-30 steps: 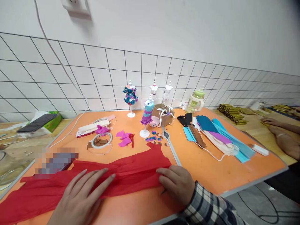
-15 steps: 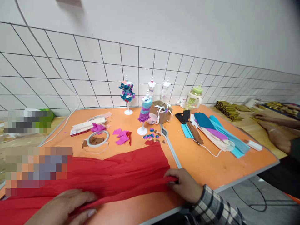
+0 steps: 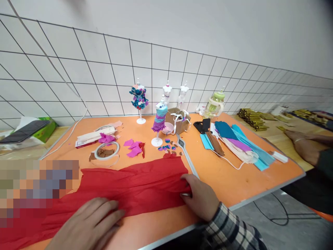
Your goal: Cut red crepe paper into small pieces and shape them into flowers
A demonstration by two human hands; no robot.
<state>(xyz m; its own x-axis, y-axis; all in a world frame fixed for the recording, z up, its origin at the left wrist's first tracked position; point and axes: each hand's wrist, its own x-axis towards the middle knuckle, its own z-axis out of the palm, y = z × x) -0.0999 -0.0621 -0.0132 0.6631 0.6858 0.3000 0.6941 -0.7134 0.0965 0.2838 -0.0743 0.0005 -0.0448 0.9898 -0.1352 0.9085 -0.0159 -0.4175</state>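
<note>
A wide sheet of wrinkled red crepe paper (image 3: pixel 135 187) lies along the front of the orange table. My left hand (image 3: pixel 90 222) rests palm down over its near edge, fingers stretched forward and slightly blurred. At the sheet's right end, my right hand (image 3: pixel 201 196) has its thumb and index finger at the paper's edge. Beyond the sheet stands a small white dress form (image 3: pixel 161 119) wrapped in blue and purple. Pink paper scraps (image 3: pixel 134 148) and small purple-and-blue pieces (image 3: pixel 166 147) lie between them.
Behind are a decorated dress form (image 3: pixel 139 99), a cardboard box (image 3: pixel 179 121) and a green-topped bottle (image 3: pixel 214 104). A tape roll (image 3: pixel 107 150) lies left; folded coloured papers (image 3: pixel 234 142) lie right. A co-worker's arm (image 3: pixel 304 144) is at far right.
My left hand has shifted right and up, its fingers now flatter on the paper. The near fold of red paper has spread flatter. My right hand stays at the right edge.
</note>
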